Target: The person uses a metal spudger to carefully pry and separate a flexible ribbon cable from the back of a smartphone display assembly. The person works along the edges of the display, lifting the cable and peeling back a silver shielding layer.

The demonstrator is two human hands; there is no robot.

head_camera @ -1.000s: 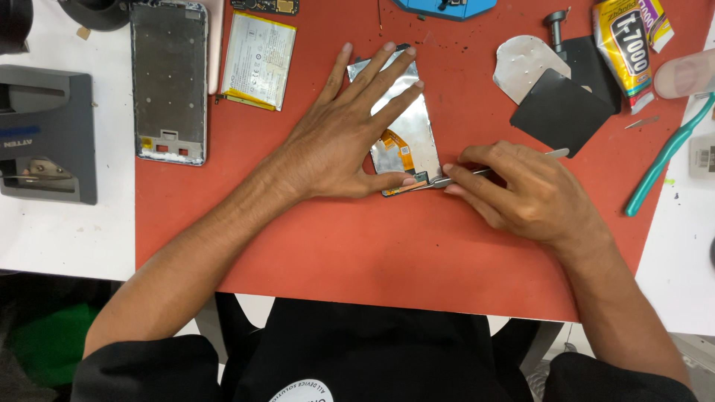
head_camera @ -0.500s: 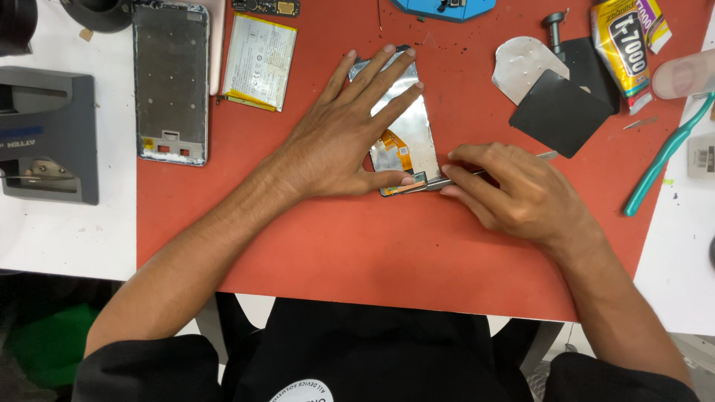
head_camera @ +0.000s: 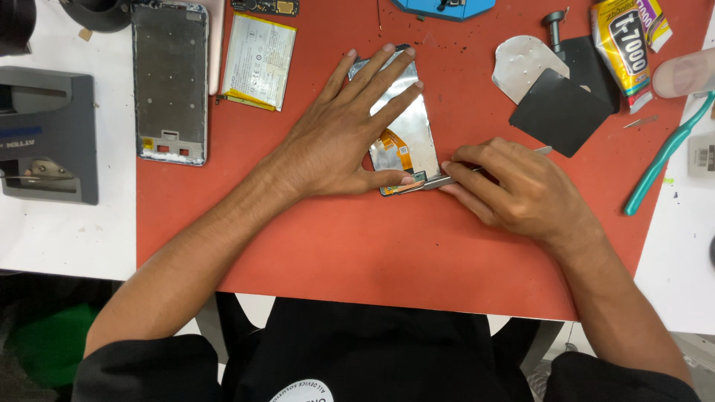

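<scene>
My left hand (head_camera: 339, 141) lies flat, fingers spread, on the silver display panel (head_camera: 406, 126), pinning it to the red mat (head_camera: 335, 246) near the mat's middle; thumb sits along the panel's lower edge, by the orange flex cable (head_camera: 395, 143). My right hand (head_camera: 521, 190) has its grip pressed together on a thin metal tool (head_camera: 447, 179), tip touching the panel's lower right corner. Panel lies tilted, long side running toward the mat's far edge. At the far left corner of the mat: an empty grey phone frame (head_camera: 170, 82), lying flat, with a white battery (head_camera: 258, 50) with yellow trim and small dark print just beside it on the right. A green circuit board (head_camera: 266, 7) sits at the far edge above the battery. At the far edge's middle, a blue holder (head_camera: 443, 7), partly cut off. Toward the far right corner: a rounded silver sheet (head_camera: 521, 65), a black square sheet (head_camera: 558, 112) overlapping it, and a yellow-and-black glue tube package (head_camera: 622, 45), upright label face up. A teal-handled tool (head_camera: 663, 156) lies across the mat's right edge onto the white worktop (head_camera: 67, 238). A grey box unit (head_camera: 46, 134) with a blue label stripe sits on the worktop left of the mat.
</scene>
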